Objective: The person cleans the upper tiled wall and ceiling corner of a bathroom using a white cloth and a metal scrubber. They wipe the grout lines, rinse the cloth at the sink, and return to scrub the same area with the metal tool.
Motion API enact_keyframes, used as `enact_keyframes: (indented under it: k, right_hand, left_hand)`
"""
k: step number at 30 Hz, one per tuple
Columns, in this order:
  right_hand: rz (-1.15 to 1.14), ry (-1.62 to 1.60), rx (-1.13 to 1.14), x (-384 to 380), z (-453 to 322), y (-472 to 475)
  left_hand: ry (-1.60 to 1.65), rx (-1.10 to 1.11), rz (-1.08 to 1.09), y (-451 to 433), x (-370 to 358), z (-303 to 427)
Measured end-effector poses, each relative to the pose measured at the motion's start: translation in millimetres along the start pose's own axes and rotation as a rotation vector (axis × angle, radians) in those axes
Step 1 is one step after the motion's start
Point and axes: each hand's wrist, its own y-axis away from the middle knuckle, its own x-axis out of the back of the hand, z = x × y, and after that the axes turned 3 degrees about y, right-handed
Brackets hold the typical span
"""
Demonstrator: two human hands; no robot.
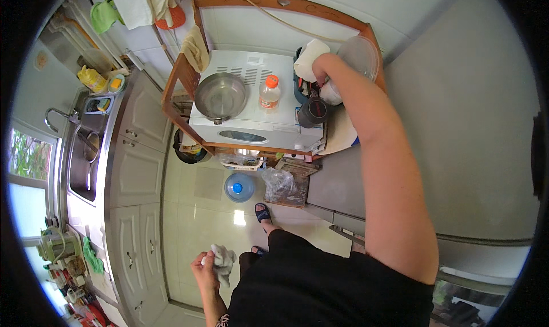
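Observation:
My left hand (206, 272) is closed around a crumpled whitish cloth (223, 262), low over the floor. My right hand (322, 71) reaches into the crowded right end of the microwave top, beside a white paper roll (311, 61) and over a dark container (302, 94) of small items. Its fingers are partly hidden, so its grip cannot be made out. A dark cylinder (313, 112) and a round whitish item (331, 93) are close by. On the white microwave (253, 123) stand a steel pan (220, 97) and a clear bottle with an orange cap (269, 96).
A wooden rack (176, 108) frames the microwave, with a clear round lid (359, 59) at its right. Below are a blue water jug (239, 187) and a plastic bag (279, 184) on a wooden box. The sink counter (101, 155) runs along the left; a grey refrigerator (463, 125) stands right.

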Motion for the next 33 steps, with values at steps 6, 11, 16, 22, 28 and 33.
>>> enact_keyframes:
  k: [6, 11, 16, 22, 28, 33]
  right_hand:
    - [-0.486, -0.075, 0.176, -9.7, 18.4, -5.3]
    - [-0.722, -0.043, 0.106, -44.4, 6.0, -37.8]
    - [-0.529, -0.039, 0.12, 16.3, 6.4, 4.3]
    - [-0.324, -0.171, 0.013, 24.3, 38.2, 31.2]
    - [-0.308, -0.256, -0.191, 33.6, 56.8, 30.9]
    - [-0.522, -0.645, -0.036, -11.8, 61.6, -5.5]
  left_hand:
    - [-0.054, 0.056, -0.08, -31.6, -33.3, 20.7]
    - [-0.128, 0.078, -0.15, -46.3, -58.6, 26.9]
    - [-0.201, 0.08, -0.201, -52.1, -73.2, 34.5]
    - [-0.281, 0.027, -0.25, -69.5, -82.8, 40.3]
    - [-0.291, 0.028, -0.307, -75.7, -103.1, 61.3]
    - [-0.29, 0.036, -0.307, -80.5, -102.8, 56.3]
